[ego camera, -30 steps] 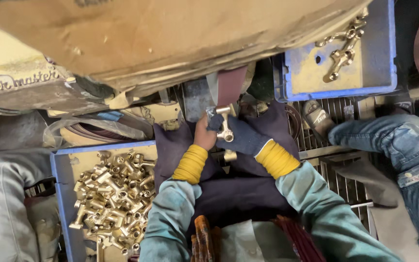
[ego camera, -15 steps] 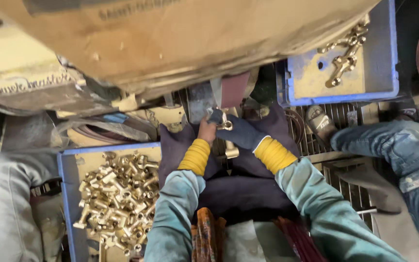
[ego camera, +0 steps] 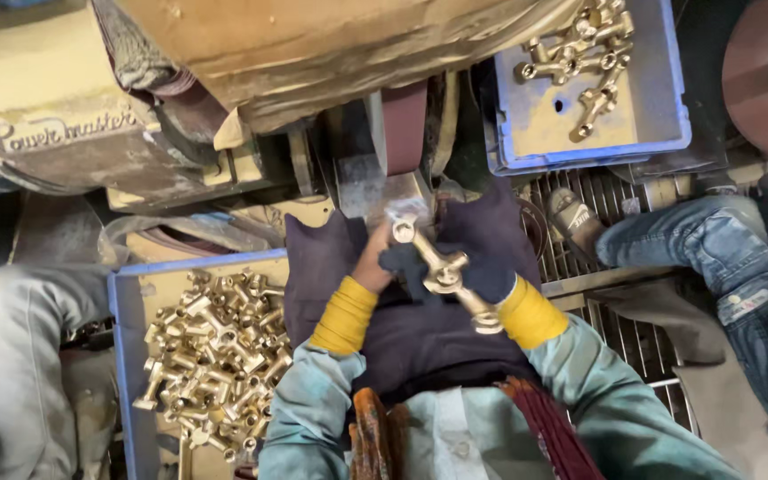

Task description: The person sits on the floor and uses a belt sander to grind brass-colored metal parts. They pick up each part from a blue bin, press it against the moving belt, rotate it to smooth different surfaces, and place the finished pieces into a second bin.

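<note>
One view only, from the head camera, looking straight down. Item: brass fitting, cross-shaped, with a long stem and short side arms, held just below the lower end of a sanding belt and over a dark cloth on the lap. Left hand, bare at the fingers with a yellow cuff at the wrist, closes round the upper end of the fitting. Right hand, in a dark glove, clasps the middle and lower stem; both hands grasp the one piece. Handling, as judged: solid cast metal, likely heavy for its bulk, rigid, smooth and somewhat slippery where polished, not fragile; the side arms and stem give the firmest hold, with the face to be worked left free. Stock: left tray, blue-walled, heaped with many like brass pieces, beside the left knee. Far tray, also blue, holds only a few pieces along its upper edge and lies well apart at upper right. Surroundings: a worn, dust-coated machine housing fills the top of the frame. Metal floor grating shows at right. Another person's leg in jeans and sandalled foot rest on the grating. A grey-clad leg sits at far left. Room cramped, dim and grimy.
</note>
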